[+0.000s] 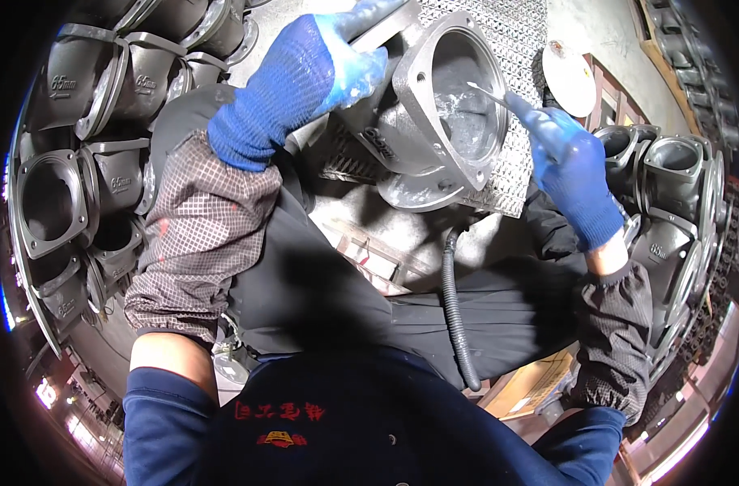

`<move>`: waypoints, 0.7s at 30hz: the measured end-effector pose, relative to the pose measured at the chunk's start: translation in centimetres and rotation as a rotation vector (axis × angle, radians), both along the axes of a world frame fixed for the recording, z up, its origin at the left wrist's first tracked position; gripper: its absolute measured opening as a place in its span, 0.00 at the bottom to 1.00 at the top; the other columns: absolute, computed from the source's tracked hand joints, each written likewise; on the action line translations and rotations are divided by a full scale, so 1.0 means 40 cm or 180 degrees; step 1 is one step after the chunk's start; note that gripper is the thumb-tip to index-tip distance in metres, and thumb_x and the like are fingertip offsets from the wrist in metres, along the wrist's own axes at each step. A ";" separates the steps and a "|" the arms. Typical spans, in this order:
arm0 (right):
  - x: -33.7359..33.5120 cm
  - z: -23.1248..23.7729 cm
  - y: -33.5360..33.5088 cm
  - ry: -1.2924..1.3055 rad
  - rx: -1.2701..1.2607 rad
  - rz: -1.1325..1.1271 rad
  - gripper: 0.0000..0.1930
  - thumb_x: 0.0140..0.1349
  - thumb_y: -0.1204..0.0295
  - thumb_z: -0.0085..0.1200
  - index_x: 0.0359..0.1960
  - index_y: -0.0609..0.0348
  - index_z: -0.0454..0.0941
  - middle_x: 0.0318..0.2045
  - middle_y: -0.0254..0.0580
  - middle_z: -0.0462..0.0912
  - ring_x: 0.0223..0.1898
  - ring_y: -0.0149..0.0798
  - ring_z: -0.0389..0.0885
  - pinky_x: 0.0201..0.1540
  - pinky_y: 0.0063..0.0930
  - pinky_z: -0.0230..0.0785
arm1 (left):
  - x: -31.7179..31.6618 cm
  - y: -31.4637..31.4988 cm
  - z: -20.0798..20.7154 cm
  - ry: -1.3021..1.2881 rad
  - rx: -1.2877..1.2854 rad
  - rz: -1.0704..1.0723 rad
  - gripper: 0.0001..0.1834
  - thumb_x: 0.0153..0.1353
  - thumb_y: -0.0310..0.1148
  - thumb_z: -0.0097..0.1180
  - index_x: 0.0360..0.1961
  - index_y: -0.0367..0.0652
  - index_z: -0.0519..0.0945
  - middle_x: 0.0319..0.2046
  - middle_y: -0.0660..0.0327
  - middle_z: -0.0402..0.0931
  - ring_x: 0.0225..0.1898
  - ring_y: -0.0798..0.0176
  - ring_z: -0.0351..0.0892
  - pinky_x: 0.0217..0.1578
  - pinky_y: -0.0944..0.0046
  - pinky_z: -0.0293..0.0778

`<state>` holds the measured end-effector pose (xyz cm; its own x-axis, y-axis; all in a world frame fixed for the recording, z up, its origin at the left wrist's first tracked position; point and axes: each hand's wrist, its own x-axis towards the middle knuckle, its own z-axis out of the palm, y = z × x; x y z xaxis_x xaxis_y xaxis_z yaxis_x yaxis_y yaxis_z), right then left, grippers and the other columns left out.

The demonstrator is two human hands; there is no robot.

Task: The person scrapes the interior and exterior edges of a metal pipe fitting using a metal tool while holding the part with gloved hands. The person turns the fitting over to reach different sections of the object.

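As its axis slants (mouth (465, 121) rightward), left grip (337, 65) clasps casting (425, 113), right (568, 154) pinches tool (489, 93).

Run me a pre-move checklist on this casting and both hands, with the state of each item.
1. Left hand on the grey casting: ok, gripping its far-left flange.
2. Right hand holding the slim tool: ok, tip pointed toward the round opening.
3. Tool tip touching the inner wall: cannot tell from this angle.
4. Opening free of residue: not ok, pale smears show inside.
5. Both hands covered: ok, each wears a blue glove.
6. Corrugated hose clear of both hands: ok, it lies below them, over the person's leg.
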<state>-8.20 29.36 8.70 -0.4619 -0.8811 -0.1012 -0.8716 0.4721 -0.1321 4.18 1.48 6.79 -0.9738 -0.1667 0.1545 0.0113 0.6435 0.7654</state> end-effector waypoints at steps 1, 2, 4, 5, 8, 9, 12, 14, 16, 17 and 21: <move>0.001 -0.004 -0.007 0.0010 0.0031 -0.0013 0.27 0.55 0.86 0.45 0.57 0.49 0.70 0.40 0.39 0.80 0.35 0.35 0.80 0.37 0.23 0.74 | -0.017 0.008 0.004 0.0342 -0.0268 -0.0128 0.28 0.54 0.31 0.51 0.60 0.52 0.69 0.35 0.55 0.80 0.26 0.72 0.74 0.35 0.69 0.75; -0.003 -0.013 -0.015 0.0532 -0.0018 0.0241 0.25 0.54 0.84 0.47 0.54 0.47 0.73 0.31 0.37 0.78 0.31 0.34 0.78 0.31 0.24 0.73 | -0.032 0.016 0.012 0.0686 -0.0535 -0.0251 0.28 0.54 0.31 0.51 0.60 0.52 0.69 0.35 0.54 0.80 0.27 0.72 0.75 0.36 0.68 0.75; -0.014 -0.032 -0.033 0.1017 -0.0103 0.0528 0.24 0.54 0.81 0.48 0.52 0.44 0.75 0.23 0.35 0.75 0.27 0.33 0.76 0.26 0.26 0.73 | -0.023 0.032 0.047 -0.0123 -0.0204 -0.0031 0.28 0.54 0.31 0.52 0.59 0.52 0.69 0.35 0.53 0.80 0.29 0.70 0.78 0.38 0.66 0.76; -0.019 -0.036 -0.038 0.1225 0.0037 0.0668 0.23 0.55 0.79 0.49 0.53 0.44 0.74 0.23 0.35 0.76 0.27 0.33 0.77 0.25 0.25 0.73 | -0.024 0.032 0.044 0.0282 -0.0269 -0.0167 0.25 0.55 0.33 0.52 0.56 0.45 0.72 0.31 0.54 0.80 0.27 0.64 0.78 0.34 0.65 0.75; 0.004 -0.036 -0.070 0.1170 0.0434 0.0542 0.25 0.51 0.78 0.52 0.53 0.43 0.74 0.32 0.37 0.76 0.36 0.37 0.76 0.32 0.31 0.73 | -0.014 0.031 0.055 0.0401 -0.0222 -0.0330 0.25 0.56 0.32 0.53 0.56 0.38 0.71 0.27 0.57 0.79 0.23 0.62 0.76 0.27 0.66 0.73; 0.014 -0.036 -0.084 0.1354 0.0616 0.0517 0.24 0.51 0.77 0.52 0.52 0.44 0.74 0.32 0.37 0.76 0.36 0.37 0.76 0.33 0.31 0.73 | -0.014 0.032 0.062 0.0289 -0.0139 -0.0333 0.24 0.56 0.32 0.54 0.55 0.38 0.71 0.27 0.57 0.79 0.23 0.63 0.76 0.27 0.66 0.73; 0.008 -0.057 -0.101 0.1468 0.0959 0.0481 0.20 0.50 0.76 0.53 0.47 0.45 0.77 0.32 0.38 0.75 0.35 0.38 0.76 0.32 0.31 0.72 | -0.016 0.033 0.056 0.0448 -0.0059 -0.0394 0.24 0.56 0.33 0.55 0.55 0.39 0.72 0.26 0.58 0.79 0.23 0.64 0.76 0.26 0.67 0.73; 0.001 -0.059 -0.112 0.1017 0.1427 -0.0075 0.18 0.51 0.75 0.53 0.46 0.45 0.79 0.32 0.38 0.75 0.35 0.38 0.76 0.31 0.31 0.72 | -0.018 0.035 0.061 0.0315 -0.0216 -0.0363 0.24 0.56 0.34 0.56 0.54 0.39 0.73 0.26 0.58 0.78 0.23 0.64 0.76 0.26 0.67 0.72; 0.002 -0.048 -0.105 0.1146 0.1134 0.0163 0.11 0.57 0.71 0.49 0.42 0.49 0.78 0.28 0.38 0.77 0.32 0.37 0.78 0.28 0.31 0.73 | -0.018 0.031 0.055 0.0436 -0.0253 -0.0395 0.24 0.56 0.34 0.56 0.55 0.39 0.73 0.26 0.58 0.78 0.22 0.64 0.76 0.25 0.67 0.72; 0.001 -0.043 -0.102 0.1409 0.0675 0.0590 0.09 0.62 0.67 0.46 0.38 0.52 0.77 0.25 0.39 0.79 0.29 0.37 0.81 0.25 0.30 0.75 | -0.015 0.027 0.054 0.0551 -0.0304 -0.0423 0.24 0.57 0.34 0.55 0.55 0.40 0.73 0.25 0.58 0.78 0.22 0.65 0.75 0.25 0.67 0.72; -0.007 -0.035 -0.096 0.1748 0.0419 0.0834 0.09 0.61 0.67 0.47 0.38 0.52 0.77 0.25 0.38 0.79 0.28 0.37 0.81 0.25 0.31 0.74 | -0.008 0.040 0.085 0.0060 0.0062 -0.0403 0.24 0.57 0.34 0.56 0.55 0.40 0.72 0.24 0.59 0.78 0.20 0.68 0.74 0.24 0.69 0.71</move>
<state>-8.50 25.51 7.29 -0.2474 -0.9686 -0.0256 -0.8849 0.2151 0.4131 3.85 3.06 10.19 -0.9842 -0.0457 0.1708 0.1060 0.6211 0.7766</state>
